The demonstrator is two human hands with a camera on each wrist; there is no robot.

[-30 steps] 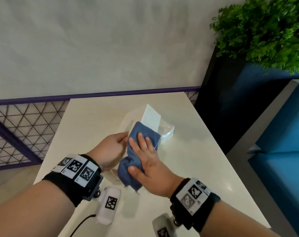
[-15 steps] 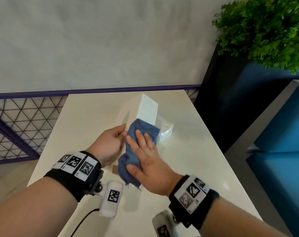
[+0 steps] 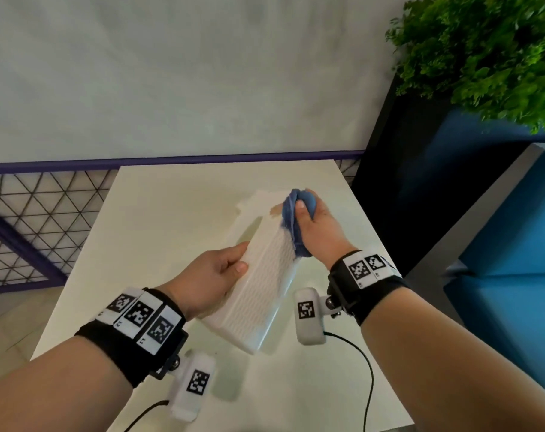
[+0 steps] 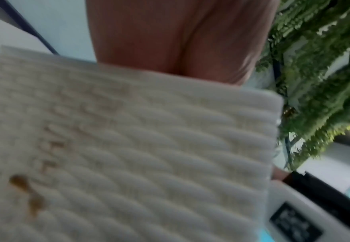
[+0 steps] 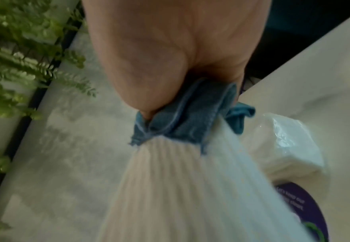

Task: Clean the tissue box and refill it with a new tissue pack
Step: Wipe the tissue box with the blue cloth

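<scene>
The left hand grasps the tissue box, held tilted above the table. The right hand clenches a blue cloth against the box's far end (fingers hidden). The tissue pack lies behind, mostly occluded.

Right fingers hidden behind the cloth; only the thumb is shown. Far end of the box is covered by cloth. The pack is largely blocked by the box. Raised lettering on the box is blurred, unreadable, beside what may be a brown stain. The purple label is cut off at the frame edge.
</scene>
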